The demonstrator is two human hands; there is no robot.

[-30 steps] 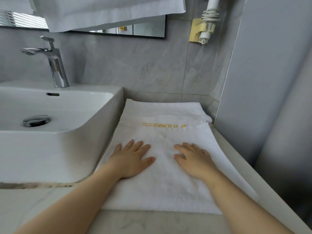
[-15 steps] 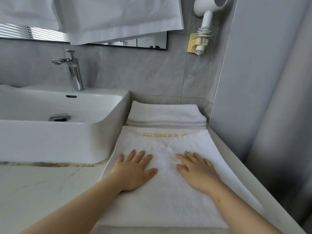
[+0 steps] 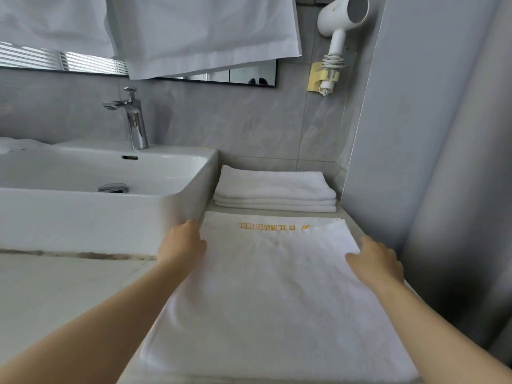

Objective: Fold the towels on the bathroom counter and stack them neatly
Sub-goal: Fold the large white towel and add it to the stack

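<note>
Head view: folded stack lies between sink and wall, beyond towel.

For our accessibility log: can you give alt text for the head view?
Two hands, left and right, reach to the far side edges of a white towel spread on a bathroom counter. Behind it lies a stack of folded towels, with a sink to the left and a hair dryer on the wall.

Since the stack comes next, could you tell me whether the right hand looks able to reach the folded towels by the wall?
Probably yes: the right hand rests at the logo towel's far right edge, and nothing stands between it and the folded towels.
</note>
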